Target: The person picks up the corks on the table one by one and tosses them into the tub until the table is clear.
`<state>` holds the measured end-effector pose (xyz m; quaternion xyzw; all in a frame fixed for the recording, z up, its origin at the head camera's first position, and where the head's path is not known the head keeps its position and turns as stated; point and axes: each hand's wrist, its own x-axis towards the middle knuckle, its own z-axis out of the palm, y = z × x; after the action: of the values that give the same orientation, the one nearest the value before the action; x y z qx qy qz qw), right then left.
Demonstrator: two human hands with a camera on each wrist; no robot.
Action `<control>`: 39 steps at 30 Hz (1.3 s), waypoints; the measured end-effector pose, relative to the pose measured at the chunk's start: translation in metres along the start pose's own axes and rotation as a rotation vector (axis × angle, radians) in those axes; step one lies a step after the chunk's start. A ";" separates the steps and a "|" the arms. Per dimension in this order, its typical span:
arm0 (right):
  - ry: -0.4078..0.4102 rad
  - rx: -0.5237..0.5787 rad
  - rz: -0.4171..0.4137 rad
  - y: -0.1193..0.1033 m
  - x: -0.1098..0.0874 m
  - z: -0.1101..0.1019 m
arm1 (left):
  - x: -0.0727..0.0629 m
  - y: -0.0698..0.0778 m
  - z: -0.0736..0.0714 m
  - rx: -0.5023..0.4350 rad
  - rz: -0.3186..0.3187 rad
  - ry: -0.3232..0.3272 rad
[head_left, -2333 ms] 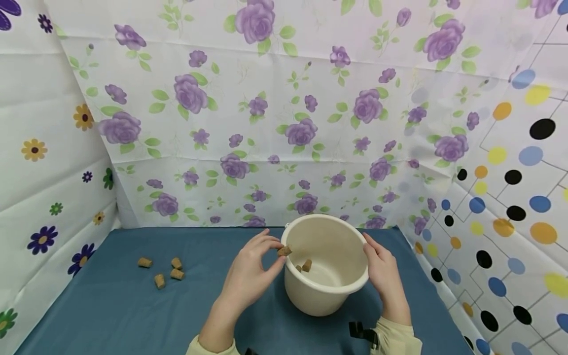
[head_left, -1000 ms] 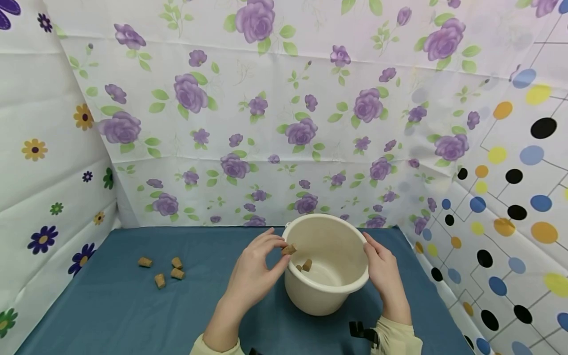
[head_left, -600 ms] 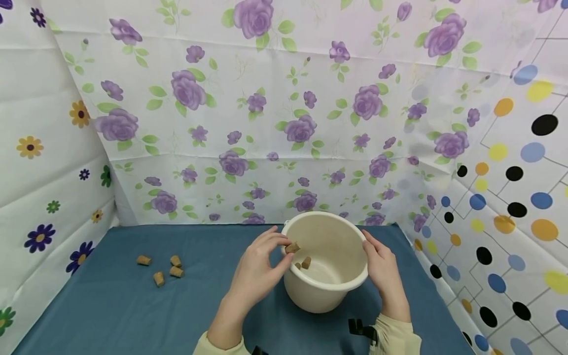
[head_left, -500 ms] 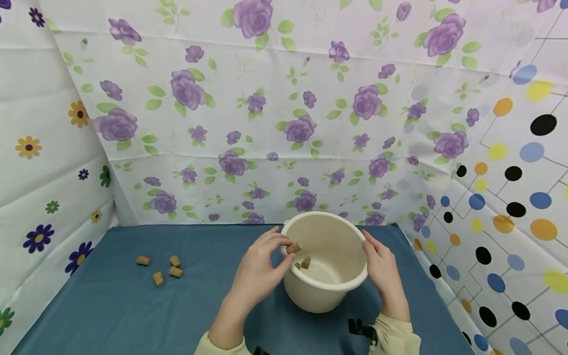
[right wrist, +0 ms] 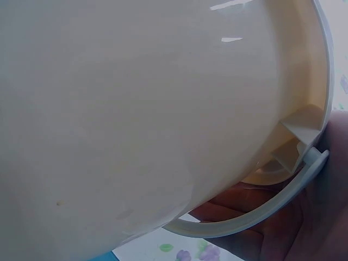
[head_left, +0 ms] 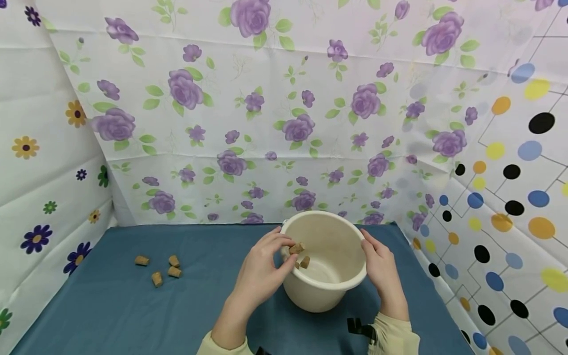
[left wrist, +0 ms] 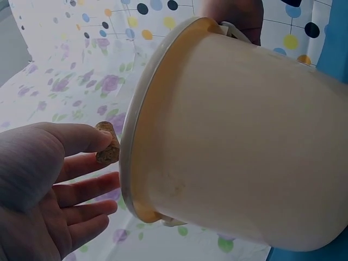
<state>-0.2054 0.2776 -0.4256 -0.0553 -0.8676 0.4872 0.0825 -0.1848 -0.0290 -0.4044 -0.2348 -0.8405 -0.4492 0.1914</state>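
Note:
A cream plastic bucket (head_left: 312,298) leans slightly on the blue cloth, its mouth toward me. My right hand (head_left: 383,271) grips its right rim; in the right wrist view, fingers show behind the curved handle (right wrist: 239,224). Between thumb and index finger, my left hand (head_left: 259,268) pinches a cork (head_left: 296,248) over the bucket's left rim. The left wrist view has that same cork (left wrist: 107,142) right at the rim, the other fingers spread. Inside the bucket lie two more corks, one (head_left: 305,262) plainly visible and another (head_left: 297,265) partly hidden by the rim.
Several loose corks (head_left: 157,279) lie on the blue cloth (head_left: 133,315) at the left. A flowered sheet (head_left: 248,113) hangs along the back edge, with patterned sheets on both sides. A black strap piece (head_left: 361,328) sits at the right wrist.
My left hand has moved slightly rightward, bringing the pinched cork from the left rim farther over the bucket's mouth. The right hand keeps its grip. The head view has shifted a little.

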 end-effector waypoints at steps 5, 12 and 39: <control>0.000 -0.006 0.000 -0.001 0.000 0.000 | 0.000 0.000 0.001 -0.001 0.002 0.003; -0.004 -0.013 0.001 -0.001 0.000 -0.001 | 0.002 0.003 0.004 -0.008 -0.003 -0.008; 0.000 -0.012 0.002 0.000 0.001 -0.001 | 0.003 0.011 0.029 -0.024 0.074 -0.013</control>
<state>-0.2065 0.2786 -0.4253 -0.0565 -0.8706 0.4819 0.0818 -0.1841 0.0014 -0.4101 -0.2708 -0.8271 -0.4504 0.1993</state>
